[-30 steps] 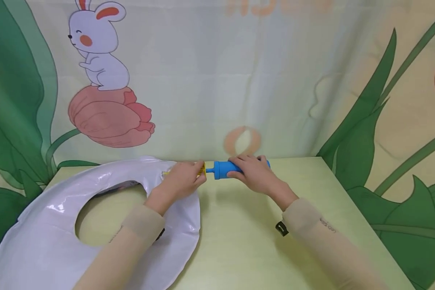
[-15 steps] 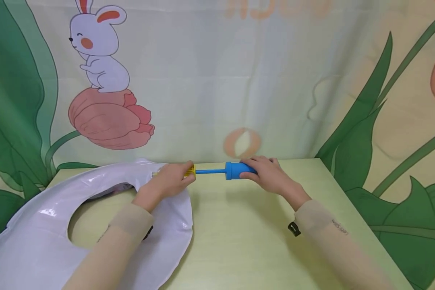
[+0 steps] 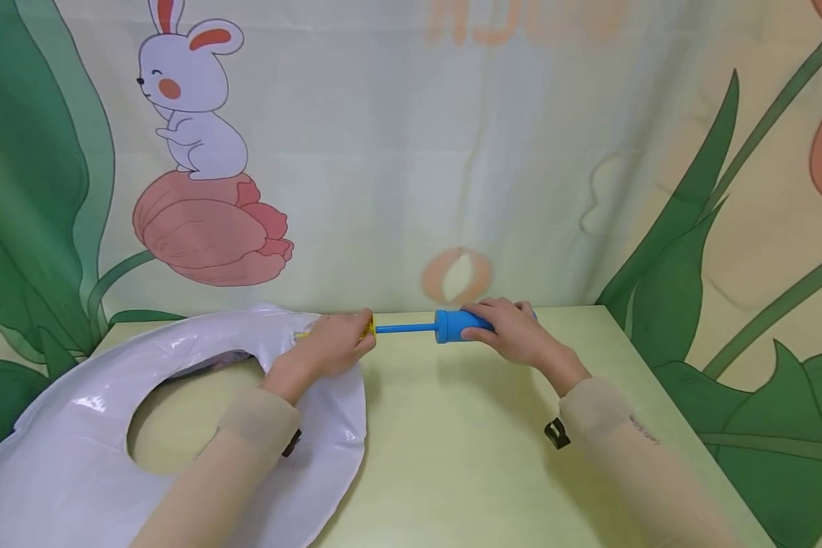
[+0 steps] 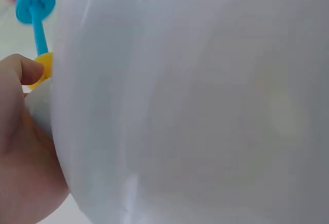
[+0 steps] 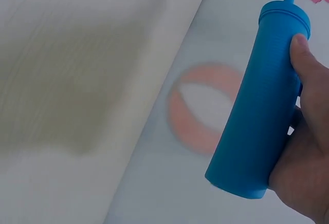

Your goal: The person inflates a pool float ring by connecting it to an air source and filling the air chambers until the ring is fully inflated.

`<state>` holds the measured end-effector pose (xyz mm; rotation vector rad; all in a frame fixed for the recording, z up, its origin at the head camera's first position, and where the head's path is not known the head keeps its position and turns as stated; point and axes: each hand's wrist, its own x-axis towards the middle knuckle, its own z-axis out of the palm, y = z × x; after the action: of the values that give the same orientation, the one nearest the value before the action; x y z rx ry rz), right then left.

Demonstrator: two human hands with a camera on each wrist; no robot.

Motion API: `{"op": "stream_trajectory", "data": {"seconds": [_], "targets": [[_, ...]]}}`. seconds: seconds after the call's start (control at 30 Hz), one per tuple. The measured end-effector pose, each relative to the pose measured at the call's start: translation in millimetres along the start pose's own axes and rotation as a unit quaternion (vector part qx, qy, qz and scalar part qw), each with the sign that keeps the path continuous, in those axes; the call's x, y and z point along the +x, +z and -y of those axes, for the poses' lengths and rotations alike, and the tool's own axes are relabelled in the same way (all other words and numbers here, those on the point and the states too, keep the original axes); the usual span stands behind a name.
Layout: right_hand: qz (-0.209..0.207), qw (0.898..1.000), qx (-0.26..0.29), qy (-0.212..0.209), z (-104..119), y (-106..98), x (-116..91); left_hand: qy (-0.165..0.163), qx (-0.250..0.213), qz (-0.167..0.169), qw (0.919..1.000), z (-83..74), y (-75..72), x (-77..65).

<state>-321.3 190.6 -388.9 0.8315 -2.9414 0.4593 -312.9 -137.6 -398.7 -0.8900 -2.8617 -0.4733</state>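
A hand air pump lies level between the two hands, its blue outer handle (image 3: 452,326) joined by a thin blue rod (image 3: 406,329) to a yellow body. My right hand (image 3: 510,335) grips the blue handle, and the right wrist view shows the thumb along the handle (image 5: 257,100). Around the yellow pump body (image 4: 47,66) curl the fingers of my left hand (image 3: 332,346), hiding most of it. The yellow nozzle meets the white inflatable ring (image 3: 68,449) near its back right part. The ring looks partly filled, with wrinkled edges. In the left wrist view its wall (image 4: 195,106) covers most of the picture.
The pale green table (image 3: 452,457) bears the ring on its left side. A printed cloth backdrop (image 3: 356,167) with a rabbit and tulips hangs along the table's back edge. Black clips (image 3: 557,433) show under the sleeves.
The right hand has drawn the blue handle to the right, away from the left hand, so more rod shows. The left hand and ring shifted left, then the left hand came slightly back right.
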Motion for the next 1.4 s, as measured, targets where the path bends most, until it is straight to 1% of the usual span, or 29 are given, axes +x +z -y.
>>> {"op": "stream_trajectory", "data": {"seconds": [0.1,0.2,0.3,0.37,0.43,0.5,0.63,0.8,0.9,1.0,1.07,1.1,1.17,1.27,1.4], "targets": [[-0.009,1.0,-0.018,-0.014,14.6,2.2,5.8,-0.013,0.006,0.007,0.9999,-9.7,5.0,5.8],[-0.012,0.999,-0.036,-0.027,31.8,4.7,12.0,-0.024,0.009,0.016,0.9995,-22.2,5.9,9.4],[-0.007,0.999,-0.039,-0.03,44.8,10.2,15.8,-0.025,0.016,0.024,0.9993,-34.0,5.3,9.8],[-0.002,0.999,-0.035,-0.031,49.3,14.3,15.0,-0.03,0.013,0.029,0.999,-37.7,6.7,8.3],[0.003,0.999,-0.035,-0.033,49.2,16.9,13.3,-0.037,0.003,0.036,0.9986,-37.5,7.2,4.5],[0.006,0.999,-0.03,-0.031,44.7,15.2,10.4,-0.043,-0.012,0.038,0.9983,-33.0,7.0,0.5],[0.005,0.999,-0.022,-0.03,25.7,3.3,3.9,-0.044,-0.035,0.033,0.9979,-21.1,-1.6,-5.5],[0.009,1.0,-0.004,-0.013,-2.1,-9.1,-6.4,-0.045,-0.034,0.038,0.9977,-7.3,-10.8,-10.8],[0.015,1.0,0.005,0.002,-15.2,-11.6,-11.0,-0.042,-0.026,0.036,0.9981,-0.6,-11.9,-14.4],[0.016,1.0,0.004,0.007,-22.2,-10.6,-13.1,-0.029,-0.023,0.027,0.999,3.2,-11.5,-16.2],[0.013,1.0,0.001,0.006,-22.3,-9.1,-12.6,-0.018,-0.02,0.02,0.9995,3.3,-11.0,-16.4],[0.01,1.0,-0.003,0.003,-20.7,-7.9,-11.6,-0.008,-0.017,0.014,0.9997,2.5,-11.2,-16.1],[0.002,1.0,-0.013,-0.002,-14.1,-5.9,-8.7,-0.001,-0.01,0.008,0.9999,-0.9,-11.0,-14.5],[-0.011,1.0,-0.026,-0.013,2.1,-1.2,-1.6,-0.001,-0.003,0.001,1.0,-9.6,-10.3,-11.1],[-0.014,0.999,-0.043,-0.025,27.0,8.2,7.0,-0.012,0.006,0.005,0.9999,-24.6,-6.2,-5.5]]}}
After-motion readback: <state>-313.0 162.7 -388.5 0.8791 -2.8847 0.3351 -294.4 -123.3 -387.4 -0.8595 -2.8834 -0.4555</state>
